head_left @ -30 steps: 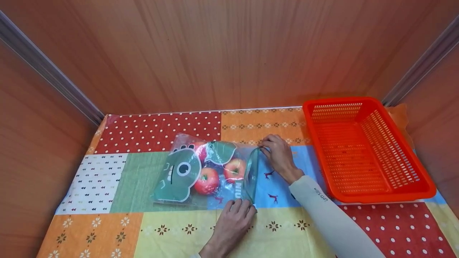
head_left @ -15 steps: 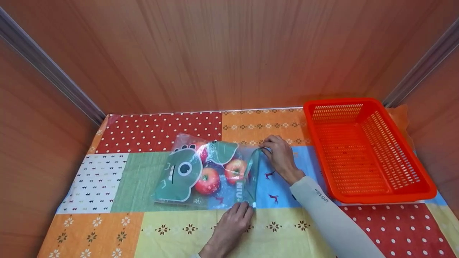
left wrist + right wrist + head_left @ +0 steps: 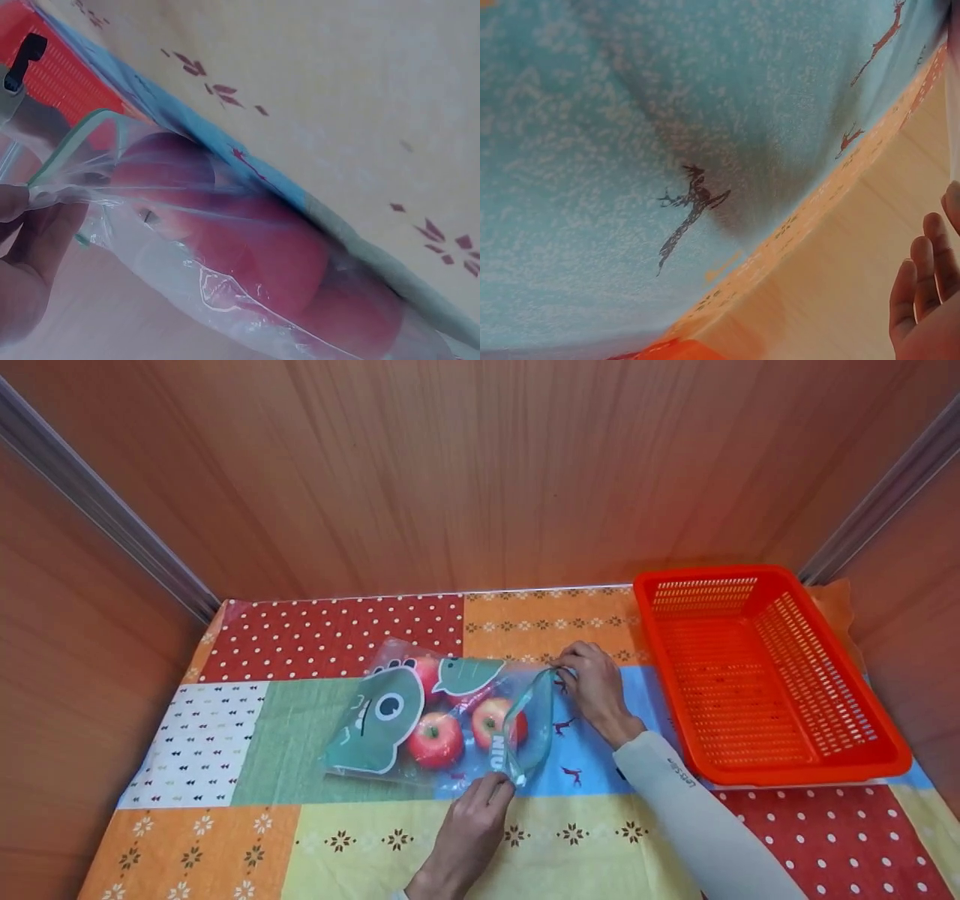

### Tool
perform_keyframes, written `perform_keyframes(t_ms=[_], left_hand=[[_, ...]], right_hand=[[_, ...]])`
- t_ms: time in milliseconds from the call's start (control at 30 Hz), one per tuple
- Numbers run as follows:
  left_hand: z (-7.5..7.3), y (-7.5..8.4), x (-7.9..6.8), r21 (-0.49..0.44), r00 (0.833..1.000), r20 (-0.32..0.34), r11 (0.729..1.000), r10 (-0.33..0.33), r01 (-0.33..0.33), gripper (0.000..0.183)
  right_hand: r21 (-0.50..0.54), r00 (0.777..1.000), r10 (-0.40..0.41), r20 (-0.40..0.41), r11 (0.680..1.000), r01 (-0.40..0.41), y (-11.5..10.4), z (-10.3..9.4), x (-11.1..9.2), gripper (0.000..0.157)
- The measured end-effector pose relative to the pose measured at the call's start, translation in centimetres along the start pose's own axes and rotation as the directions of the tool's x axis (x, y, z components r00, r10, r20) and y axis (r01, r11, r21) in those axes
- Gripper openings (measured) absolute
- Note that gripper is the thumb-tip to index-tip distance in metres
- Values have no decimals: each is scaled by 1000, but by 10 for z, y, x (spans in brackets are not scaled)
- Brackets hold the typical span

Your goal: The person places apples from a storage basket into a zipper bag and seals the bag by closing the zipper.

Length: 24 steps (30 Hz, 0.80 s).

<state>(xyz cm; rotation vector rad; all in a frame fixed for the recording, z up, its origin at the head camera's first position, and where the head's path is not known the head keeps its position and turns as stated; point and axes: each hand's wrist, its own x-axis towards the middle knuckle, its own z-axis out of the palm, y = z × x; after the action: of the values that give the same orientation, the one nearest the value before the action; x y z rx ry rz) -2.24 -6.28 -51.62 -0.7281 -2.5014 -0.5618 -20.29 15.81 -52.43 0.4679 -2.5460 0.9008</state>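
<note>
A clear zip bag [image 3: 364,727] printed with a green cartoon monster lies on the patchwork cloth with several red apples [image 3: 436,741] inside. Its green-edged mouth gapes toward the right. My left hand [image 3: 469,821] pinches the near corner of that mouth, beside the white slider. In the left wrist view, the thumb and fingers [image 3: 49,247] hold the gathered plastic, with apples [image 3: 255,251] showing through the film. At the far corner of the mouth, my right hand [image 3: 596,686] pinches the edge. The right wrist view catches only its fingers [image 3: 924,277] at the side.
An orange-red plastic basket [image 3: 739,690] with slotted walls stands to the right, close to the right forearm [image 3: 690,802]. Wood-look panels [image 3: 465,472] rise behind and on both sides of the cloth-covered surface [image 3: 360,862].
The bag's mouth has spread wider. My left hand has shifted slightly left with the near corner, and my right hand slightly right with the far corner.
</note>
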Motion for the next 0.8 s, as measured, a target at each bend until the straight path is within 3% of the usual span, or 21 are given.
perform_keyframes(t_ms=[200,367,667,800], left_hand=[[-5,-6,2,-85,993,-96,994,-70,62,26],[-13,-10,4,-169,978,-124,975,-167,145,23],[-27,-17,11,-303,917,-193,910,-348,282,24],[-35,-21,15,-350,889,-211,881,-406,319,24]], right_hand=[[-20,999,37,-19,999,-37,-3,-7,0,6],[-18,995,97,-17,995,-98,-8,-17,-1,7],[78,972,232,26,969,-233,-19,-41,-5,13],[61,970,243,27,968,-244,-21,-52,-4,14]])
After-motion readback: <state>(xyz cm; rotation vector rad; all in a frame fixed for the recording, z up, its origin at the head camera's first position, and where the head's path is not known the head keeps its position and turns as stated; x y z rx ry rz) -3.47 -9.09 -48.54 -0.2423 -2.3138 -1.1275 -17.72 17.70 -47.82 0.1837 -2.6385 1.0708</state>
